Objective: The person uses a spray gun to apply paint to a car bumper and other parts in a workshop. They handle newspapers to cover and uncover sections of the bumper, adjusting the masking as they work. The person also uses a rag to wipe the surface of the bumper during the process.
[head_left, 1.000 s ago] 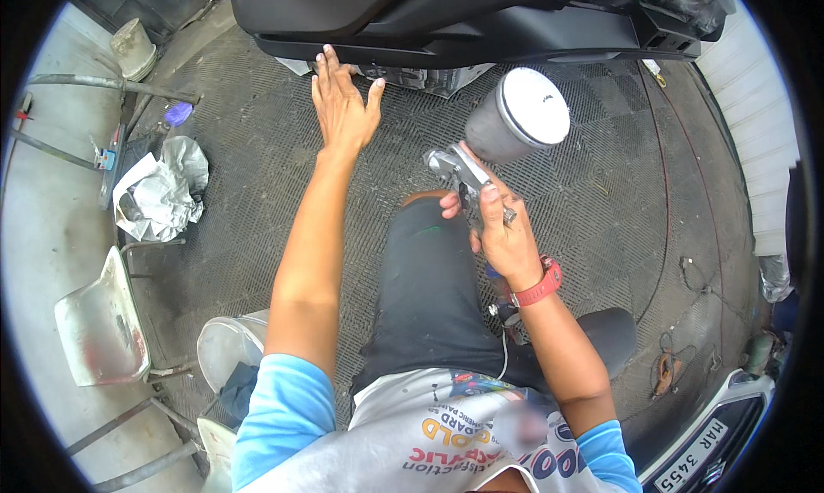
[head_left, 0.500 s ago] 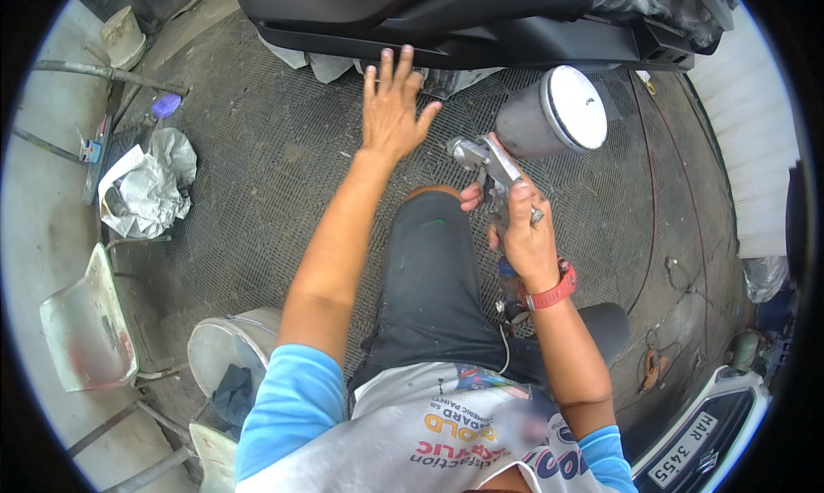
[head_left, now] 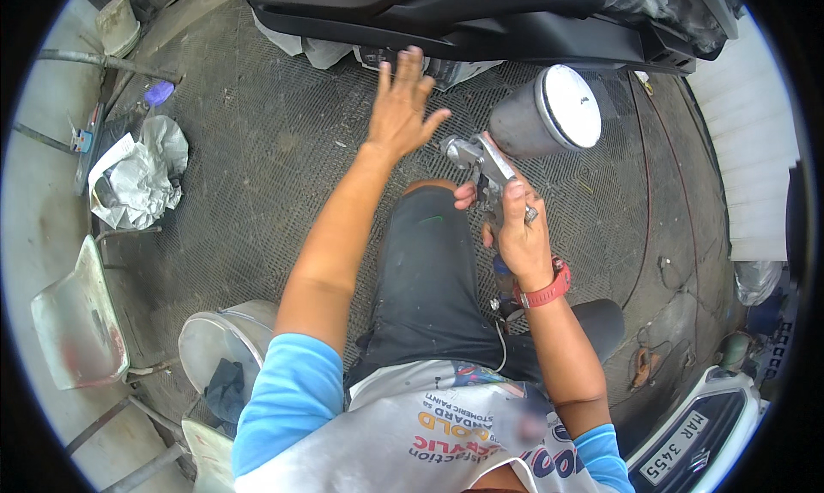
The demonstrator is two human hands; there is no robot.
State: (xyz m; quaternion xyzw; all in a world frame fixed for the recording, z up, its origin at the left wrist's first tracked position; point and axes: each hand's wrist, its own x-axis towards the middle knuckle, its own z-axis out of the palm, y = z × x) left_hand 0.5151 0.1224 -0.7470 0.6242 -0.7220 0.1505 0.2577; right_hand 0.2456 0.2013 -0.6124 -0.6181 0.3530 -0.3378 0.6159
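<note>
My right hand [head_left: 522, 227] is wrapped round the handle of a silver spray gun [head_left: 491, 169]. A grey paint cup with a white lid [head_left: 570, 107] is fixed on the gun and leans to the right. My left hand [head_left: 402, 107] reaches forward with its fingers spread and holds nothing. Its fingertips are close to the lower edge of a large black vehicle body panel [head_left: 360, 30]; whether they touch it I cannot tell. Below the gun, a blue and dark fitting [head_left: 505, 289] shows partly behind my right wrist, which wears a red watch [head_left: 546, 287].
Crumpled paper [head_left: 142, 180], a worn plastic seat [head_left: 79, 321] and a bucket with a dark cloth [head_left: 219, 343] stand at the left. Thin hoses [head_left: 645, 184] run over the textured floor mat [head_left: 283, 150] at the right. A white vehicle part with a plate [head_left: 699, 433] is at lower right.
My left hand has shifted slightly to the right relative to the panel's lower edge. The spray gun stays in my right hand, and the whole view has moved a little.
</note>
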